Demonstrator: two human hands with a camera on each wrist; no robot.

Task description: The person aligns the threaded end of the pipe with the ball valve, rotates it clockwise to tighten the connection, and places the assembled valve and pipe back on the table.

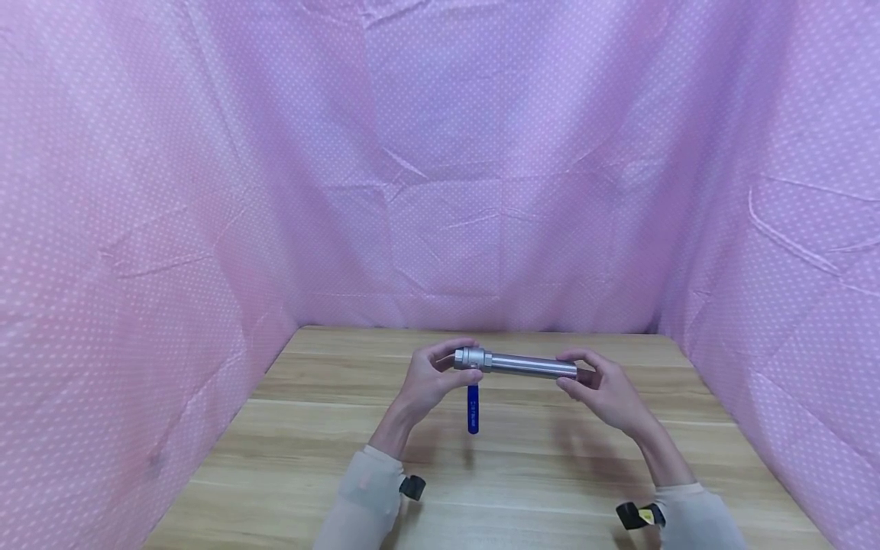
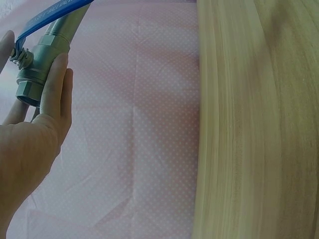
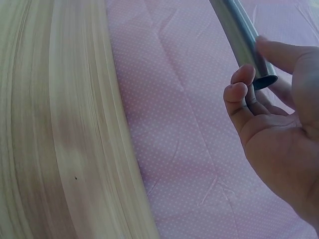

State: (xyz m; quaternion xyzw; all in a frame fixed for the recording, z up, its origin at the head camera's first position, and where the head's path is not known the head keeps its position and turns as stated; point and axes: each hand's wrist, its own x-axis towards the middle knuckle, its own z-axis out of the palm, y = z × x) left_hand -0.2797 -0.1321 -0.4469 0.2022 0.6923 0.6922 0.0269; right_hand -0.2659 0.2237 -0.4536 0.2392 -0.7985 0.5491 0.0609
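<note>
A metal ball valve (image 1: 473,357) with a blue lever handle (image 1: 473,409) is joined end to end with a steel pipe (image 1: 525,365). Both are held up off the table, lying roughly level across the head view. My left hand (image 1: 428,380) grips the valve body between thumb and fingers, and the lever points toward me. At the pipe's free end, my right hand (image 1: 606,391) pinches it with the thumb and fingers. In the left wrist view the valve's open hexagonal end (image 2: 30,93) shows near the palm. The pipe's open end (image 3: 265,81) shows in the right wrist view.
Below the hands lies a wooden table (image 1: 309,458) with light planks. Pink dotted cloth (image 1: 440,252) hangs behind it and along both sides. A dark strap piece (image 1: 412,487) sits at the left wrist, another (image 1: 631,516) at the right.
</note>
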